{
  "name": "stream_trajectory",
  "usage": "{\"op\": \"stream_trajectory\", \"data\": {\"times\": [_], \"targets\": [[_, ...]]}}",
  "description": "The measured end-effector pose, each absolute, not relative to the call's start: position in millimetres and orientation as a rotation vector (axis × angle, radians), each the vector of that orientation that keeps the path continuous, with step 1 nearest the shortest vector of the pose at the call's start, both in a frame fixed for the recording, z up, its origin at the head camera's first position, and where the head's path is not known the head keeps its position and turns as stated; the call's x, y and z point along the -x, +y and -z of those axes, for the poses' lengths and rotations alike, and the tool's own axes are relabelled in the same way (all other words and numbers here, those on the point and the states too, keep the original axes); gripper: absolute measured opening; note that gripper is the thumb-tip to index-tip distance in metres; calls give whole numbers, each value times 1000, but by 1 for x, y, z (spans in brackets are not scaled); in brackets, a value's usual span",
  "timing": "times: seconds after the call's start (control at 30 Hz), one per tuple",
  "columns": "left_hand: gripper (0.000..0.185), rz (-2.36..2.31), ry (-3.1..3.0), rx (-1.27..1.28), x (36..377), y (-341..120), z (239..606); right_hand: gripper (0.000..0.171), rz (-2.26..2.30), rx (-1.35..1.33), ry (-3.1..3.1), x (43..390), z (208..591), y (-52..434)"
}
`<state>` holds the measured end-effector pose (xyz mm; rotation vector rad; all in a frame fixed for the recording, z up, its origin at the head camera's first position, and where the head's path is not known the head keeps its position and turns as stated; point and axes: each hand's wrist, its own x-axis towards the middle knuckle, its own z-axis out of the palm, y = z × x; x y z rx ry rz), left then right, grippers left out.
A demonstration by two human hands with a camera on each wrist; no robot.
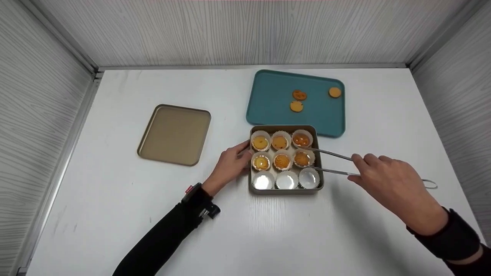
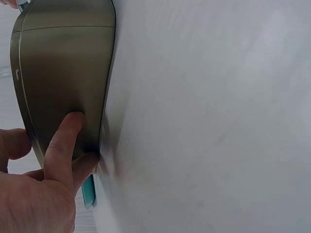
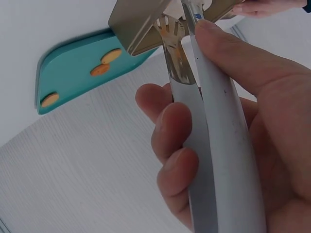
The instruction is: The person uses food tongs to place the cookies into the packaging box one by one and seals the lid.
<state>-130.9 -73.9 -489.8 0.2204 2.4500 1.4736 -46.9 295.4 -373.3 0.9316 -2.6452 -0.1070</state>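
Observation:
A rectangular gold tin (image 1: 284,192) stands on the table, with white paper cups in three rows. Cookies sit in the back and middle rows; the front cups (image 1: 286,180) show bare bottoms. My left hand (image 1: 230,163) rests against the tin's left side. In the left wrist view, its fingers (image 2: 63,150) press the outer wall, with the thumb by the rim. My right hand (image 1: 391,184) grips metal tongs (image 1: 335,171) with white-grey handles. Their tips stand apart around a round cookie (image 1: 302,158) in the middle row's right cup.
Behind the tin lies a teal tray (image 1: 270,99) bearing a brown cookie (image 1: 299,95), a pale cookie (image 1: 296,106) beside it and another round cookie (image 1: 335,92) at the right. A flat gold lid (image 1: 174,134) lies to the left. Pale wood-grain panels (image 1: 245,34) border the table.

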Motion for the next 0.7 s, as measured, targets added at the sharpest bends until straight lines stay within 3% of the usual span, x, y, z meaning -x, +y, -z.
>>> {"op": "stream_trajectory", "data": {"times": [0.3,0.7], "targets": [[53,-1487,2447,-202,130,-74,490,48,-59,-883,-2723,53,376,306],[54,-1487,2433,-207,130,-73,489,43,-298,-709,-2629,100,399,326]]}}
